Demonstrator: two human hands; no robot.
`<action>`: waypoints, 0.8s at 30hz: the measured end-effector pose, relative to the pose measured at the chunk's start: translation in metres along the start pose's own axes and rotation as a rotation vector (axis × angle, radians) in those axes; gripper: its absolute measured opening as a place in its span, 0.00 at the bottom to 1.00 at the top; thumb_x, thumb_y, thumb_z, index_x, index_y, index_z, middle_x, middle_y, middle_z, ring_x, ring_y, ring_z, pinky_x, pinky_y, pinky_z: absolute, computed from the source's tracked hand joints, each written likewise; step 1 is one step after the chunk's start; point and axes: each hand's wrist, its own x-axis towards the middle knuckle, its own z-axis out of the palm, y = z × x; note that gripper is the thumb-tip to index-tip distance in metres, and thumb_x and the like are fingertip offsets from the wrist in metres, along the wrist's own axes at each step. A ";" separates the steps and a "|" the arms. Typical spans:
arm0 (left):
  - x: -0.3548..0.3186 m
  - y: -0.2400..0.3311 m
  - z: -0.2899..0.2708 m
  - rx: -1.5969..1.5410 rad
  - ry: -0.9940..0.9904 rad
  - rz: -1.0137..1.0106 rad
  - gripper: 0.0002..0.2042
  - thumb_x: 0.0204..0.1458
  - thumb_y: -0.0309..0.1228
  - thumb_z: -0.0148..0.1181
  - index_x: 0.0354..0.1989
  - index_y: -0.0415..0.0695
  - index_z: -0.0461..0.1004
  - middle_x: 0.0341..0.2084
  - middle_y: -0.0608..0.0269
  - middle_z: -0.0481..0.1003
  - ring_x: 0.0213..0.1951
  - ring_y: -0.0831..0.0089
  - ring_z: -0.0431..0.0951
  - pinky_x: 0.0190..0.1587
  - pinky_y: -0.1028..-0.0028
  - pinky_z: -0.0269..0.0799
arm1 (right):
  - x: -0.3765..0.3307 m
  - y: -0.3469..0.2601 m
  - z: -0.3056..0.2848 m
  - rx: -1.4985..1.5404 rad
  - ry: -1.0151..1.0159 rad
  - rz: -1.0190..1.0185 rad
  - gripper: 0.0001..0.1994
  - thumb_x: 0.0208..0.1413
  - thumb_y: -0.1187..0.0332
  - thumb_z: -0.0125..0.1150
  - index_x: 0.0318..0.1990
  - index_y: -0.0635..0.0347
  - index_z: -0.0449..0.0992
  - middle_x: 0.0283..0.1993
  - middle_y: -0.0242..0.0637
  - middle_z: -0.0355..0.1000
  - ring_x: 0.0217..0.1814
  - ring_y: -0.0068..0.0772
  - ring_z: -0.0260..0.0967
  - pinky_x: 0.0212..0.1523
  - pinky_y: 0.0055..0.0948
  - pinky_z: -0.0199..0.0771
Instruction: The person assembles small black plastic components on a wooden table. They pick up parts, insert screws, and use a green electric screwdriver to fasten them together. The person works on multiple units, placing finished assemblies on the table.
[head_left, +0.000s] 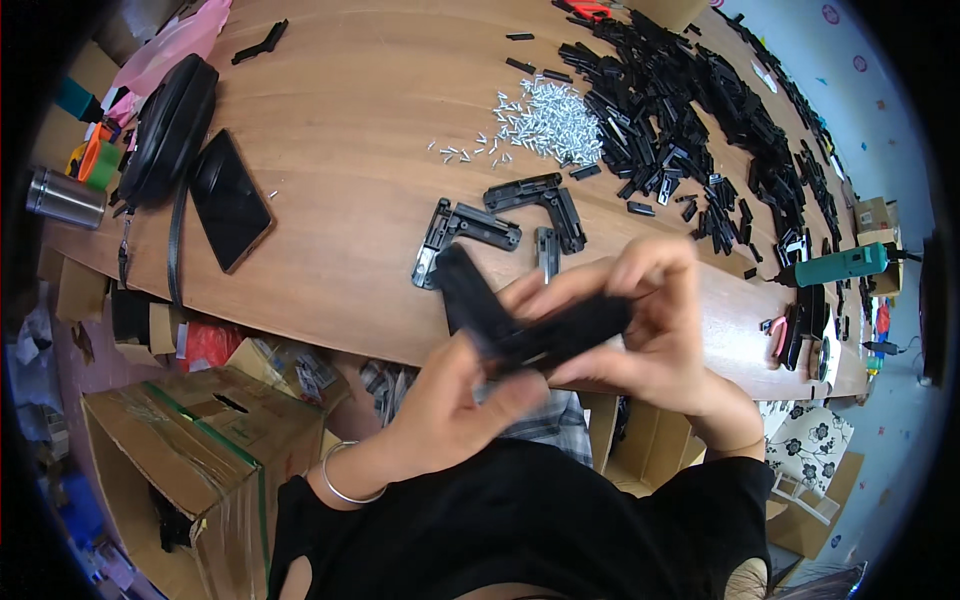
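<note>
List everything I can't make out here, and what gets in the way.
All in the head view:
- Fine detail of the held black piece: motion blur, and the left hand and right hand cover parts of it.
- Number of silver screws: too small and heaped.
- Many shapes in the black parts pile: overlapping.
- Inside the black pouch: hidden by its shell.

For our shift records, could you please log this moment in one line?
left hand: holds black L-shaped part; right hand: holds same part; view: blurred there; beyond: silver fasteners
</note>
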 end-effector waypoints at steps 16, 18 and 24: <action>-0.002 -0.014 -0.007 -0.504 0.247 -0.207 0.11 0.61 0.29 0.34 0.47 0.39 0.58 0.52 0.39 0.60 0.47 0.63 0.71 0.45 0.69 0.70 | 0.145 0.090 -0.190 -1.907 -0.017 0.298 0.10 0.41 0.74 0.58 0.34 0.58 0.78 0.32 0.45 0.74 0.39 0.45 0.71 0.40 0.38 0.72; -0.003 -0.015 -0.010 -0.466 0.223 -0.224 0.10 0.61 0.29 0.34 0.47 0.39 0.58 0.49 0.40 0.64 0.47 0.62 0.71 0.46 0.68 0.70 | 0.150 0.089 -0.196 -1.754 -0.008 0.394 0.10 0.40 0.73 0.60 0.34 0.60 0.77 0.29 0.43 0.74 0.35 0.37 0.72 0.38 0.31 0.72; -0.003 -0.011 -0.008 -0.598 0.253 -0.272 0.13 0.60 0.28 0.38 0.51 0.39 0.52 0.39 0.43 0.71 0.44 0.59 0.74 0.40 0.66 0.76 | 0.136 0.051 -0.209 -0.835 0.251 0.469 0.09 0.48 0.70 0.60 0.38 0.59 0.77 0.34 0.30 0.73 0.40 0.20 0.68 0.37 0.20 0.69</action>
